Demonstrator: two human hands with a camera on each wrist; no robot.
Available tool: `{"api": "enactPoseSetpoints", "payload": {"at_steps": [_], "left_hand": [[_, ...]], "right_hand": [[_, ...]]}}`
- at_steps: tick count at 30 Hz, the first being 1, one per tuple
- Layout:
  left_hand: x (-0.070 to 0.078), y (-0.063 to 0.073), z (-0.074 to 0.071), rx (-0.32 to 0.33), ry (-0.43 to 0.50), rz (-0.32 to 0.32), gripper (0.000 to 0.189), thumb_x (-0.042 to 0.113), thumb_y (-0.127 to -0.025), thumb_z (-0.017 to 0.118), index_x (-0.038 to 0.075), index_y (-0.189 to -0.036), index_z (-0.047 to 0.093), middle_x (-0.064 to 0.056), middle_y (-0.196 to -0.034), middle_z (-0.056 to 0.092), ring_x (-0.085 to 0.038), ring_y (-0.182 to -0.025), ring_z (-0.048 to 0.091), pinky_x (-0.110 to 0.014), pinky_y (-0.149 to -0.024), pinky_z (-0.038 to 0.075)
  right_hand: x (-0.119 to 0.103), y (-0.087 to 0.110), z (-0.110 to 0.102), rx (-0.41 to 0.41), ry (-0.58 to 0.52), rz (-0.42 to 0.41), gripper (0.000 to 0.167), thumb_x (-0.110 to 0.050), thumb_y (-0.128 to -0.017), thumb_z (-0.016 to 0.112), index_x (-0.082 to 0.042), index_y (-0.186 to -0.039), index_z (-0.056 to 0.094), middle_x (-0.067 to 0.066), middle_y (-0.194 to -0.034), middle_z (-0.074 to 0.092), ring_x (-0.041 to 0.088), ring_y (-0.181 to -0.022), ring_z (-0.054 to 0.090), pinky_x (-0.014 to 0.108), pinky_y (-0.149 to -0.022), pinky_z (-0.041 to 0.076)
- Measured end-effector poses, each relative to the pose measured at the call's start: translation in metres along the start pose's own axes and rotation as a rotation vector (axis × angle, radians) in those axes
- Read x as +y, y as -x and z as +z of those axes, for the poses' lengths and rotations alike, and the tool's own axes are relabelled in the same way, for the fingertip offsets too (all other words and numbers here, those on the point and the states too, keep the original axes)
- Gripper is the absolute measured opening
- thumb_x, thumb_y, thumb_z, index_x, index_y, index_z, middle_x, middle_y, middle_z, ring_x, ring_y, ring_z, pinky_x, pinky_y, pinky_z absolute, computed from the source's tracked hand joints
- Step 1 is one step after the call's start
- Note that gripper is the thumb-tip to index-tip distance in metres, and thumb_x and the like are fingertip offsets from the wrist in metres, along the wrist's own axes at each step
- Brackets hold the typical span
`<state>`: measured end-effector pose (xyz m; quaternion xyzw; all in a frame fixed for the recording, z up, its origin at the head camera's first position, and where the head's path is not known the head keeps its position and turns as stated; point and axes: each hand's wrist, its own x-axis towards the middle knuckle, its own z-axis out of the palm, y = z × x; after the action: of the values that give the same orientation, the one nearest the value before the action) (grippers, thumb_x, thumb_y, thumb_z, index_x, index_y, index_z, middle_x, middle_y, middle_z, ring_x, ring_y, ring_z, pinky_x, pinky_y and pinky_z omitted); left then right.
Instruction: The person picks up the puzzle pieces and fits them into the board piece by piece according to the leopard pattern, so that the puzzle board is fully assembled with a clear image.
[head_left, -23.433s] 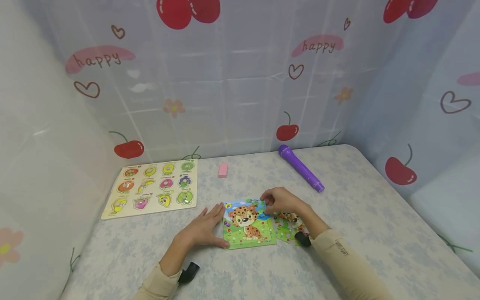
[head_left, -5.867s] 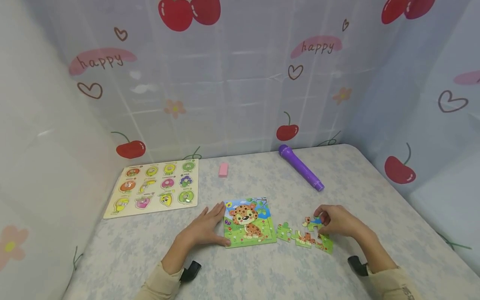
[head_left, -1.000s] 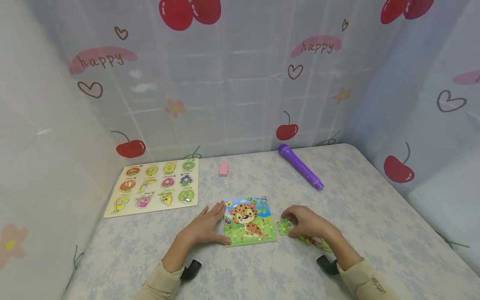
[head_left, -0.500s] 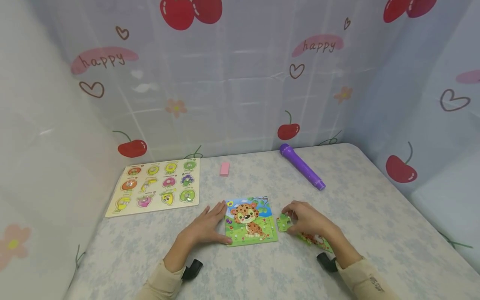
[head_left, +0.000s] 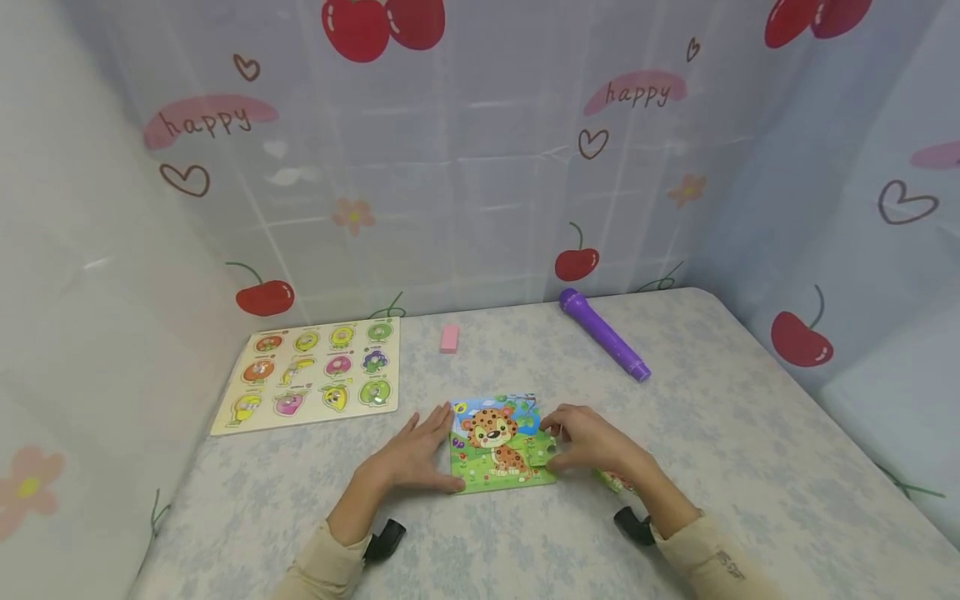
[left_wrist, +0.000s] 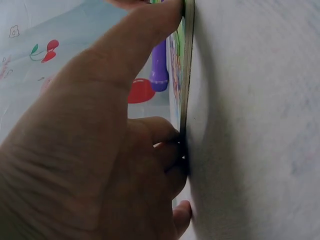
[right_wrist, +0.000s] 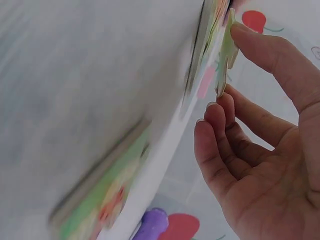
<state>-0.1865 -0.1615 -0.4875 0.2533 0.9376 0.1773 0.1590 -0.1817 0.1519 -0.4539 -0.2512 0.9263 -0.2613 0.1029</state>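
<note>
A leopard jigsaw puzzle (head_left: pixel 491 477) lies flat on the table. My left hand (head_left: pixel 411 458) rests along its left side, fingers nearly straight at the upper left and thumb at the lower left corner. In the left wrist view that hand touches the board's edge (left_wrist: pixel 187 75). My right hand (head_left: pixel 591 438) pinches a green puzzle piece (right_wrist: pixel 227 52) between thumb and fingers. The piece overlaps the puzzle's right side in the head view and looks tilted, raised off the table, in the right wrist view. Loose puzzle pieces (head_left: pixel 617 481) lie beneath the right wrist, partly hidden.
A wooden fruit peg board (head_left: pixel 311 412) lies at the back left. Behind the puzzle is a pink block (head_left: pixel 449 339), and a purple toy microphone (head_left: pixel 604 334) lies at the back right. A cherry-patterned curtain (head_left: pixel 480 192) stands behind the table.
The right hand has moved left, carrying the green piece from the table beside the puzzle to over its right side. The left hand stays on the puzzle's left edge.
</note>
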Motion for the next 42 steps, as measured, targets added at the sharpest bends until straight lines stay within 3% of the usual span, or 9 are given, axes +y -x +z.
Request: {"api": "enactPoseSetpoints", "payload": {"at_steps": [12, 18, 24, 31, 42], "left_hand": [[-0.001, 0.001, -0.001, -0.003, -0.008, 0.011, 0.128, 0.07, -0.064, 0.076, 0.003, -0.155, 0.016, -0.01, -0.165, 0.011, -0.023, -0.153, 0.011, -0.051, -0.126, 0.008], [0.005, 0.002, -0.003, -0.008, -0.063, -0.011, 0.127, 0.069, -0.065, 0.076, 0.001, -0.155, 0.018, -0.012, -0.165, 0.012, -0.025, -0.153, 0.013, -0.052, -0.125, 0.01], [0.008, 0.001, -0.003, 0.01, -0.06, -0.008, 0.126, 0.064, -0.064, 0.079, -0.002, -0.154, 0.02, -0.015, -0.164, 0.015, -0.028, -0.153, 0.014, -0.054, -0.124, 0.012], [0.007, -0.002, 0.003, 0.014, -0.046, 0.009, 0.126, 0.066, -0.065, 0.076, -0.002, -0.154, 0.019, -0.016, -0.164, 0.012, -0.027, -0.153, 0.012, -0.05, -0.125, 0.013], [0.006, 0.001, 0.0, -0.004, -0.01, 0.001, 0.124, 0.067, -0.068, 0.075, 0.0, -0.155, 0.017, -0.014, -0.165, 0.009, -0.026, -0.153, 0.009, -0.05, -0.126, 0.01]], "right_hand": [[-0.035, -0.024, 0.021, -0.036, 0.033, -0.088, 0.047, -0.024, -0.072, 0.085, -0.006, -0.112, 0.069, -0.003, -0.087, 0.062, 0.009, -0.077, 0.049, 0.025, -0.068, 0.045], [-0.047, -0.032, 0.027, -0.069, -0.008, -0.118, 0.045, -0.021, -0.073, 0.084, -0.006, -0.113, 0.069, -0.001, -0.088, 0.064, 0.007, -0.074, 0.052, 0.022, -0.065, 0.046], [-0.054, -0.039, 0.032, -0.087, -0.008, -0.155, 0.044, -0.022, -0.074, 0.085, -0.007, -0.112, 0.069, -0.001, -0.089, 0.063, 0.006, -0.071, 0.051, 0.018, -0.061, 0.046], [-0.058, -0.045, 0.038, -0.122, 0.022, -0.15, 0.05, -0.025, -0.074, 0.084, -0.007, -0.118, 0.068, -0.003, -0.091, 0.062, 0.004, -0.074, 0.05, 0.018, -0.065, 0.046], [-0.059, -0.049, 0.044, -0.134, 0.056, -0.133, 0.051, -0.03, -0.075, 0.084, -0.009, -0.119, 0.069, -0.006, -0.092, 0.059, 0.003, -0.076, 0.047, 0.019, -0.067, 0.044]]}}
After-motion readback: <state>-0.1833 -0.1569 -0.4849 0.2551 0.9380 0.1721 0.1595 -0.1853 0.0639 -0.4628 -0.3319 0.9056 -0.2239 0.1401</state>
